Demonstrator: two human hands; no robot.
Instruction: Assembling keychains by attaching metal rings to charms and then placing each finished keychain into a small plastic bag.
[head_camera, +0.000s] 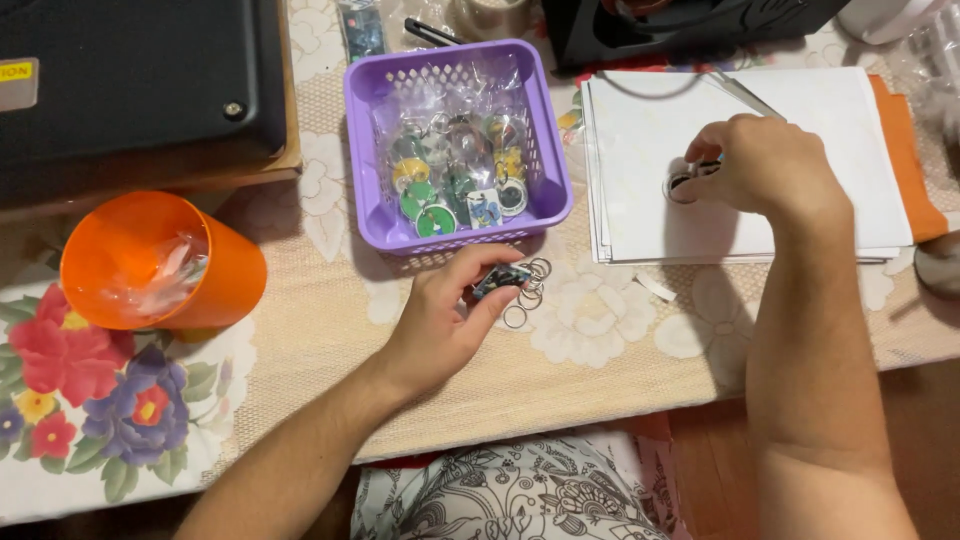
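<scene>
Two hands; left pinching keychain, lengthwise toward rings

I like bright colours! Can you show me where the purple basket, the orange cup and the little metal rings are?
purple basket (362, 150): head view, on its left wall.
orange cup (232, 275): head view, on its outer side.
metal rings (514, 317): head view, on the loose ring lying nearest the left hand (440, 320).
</scene>
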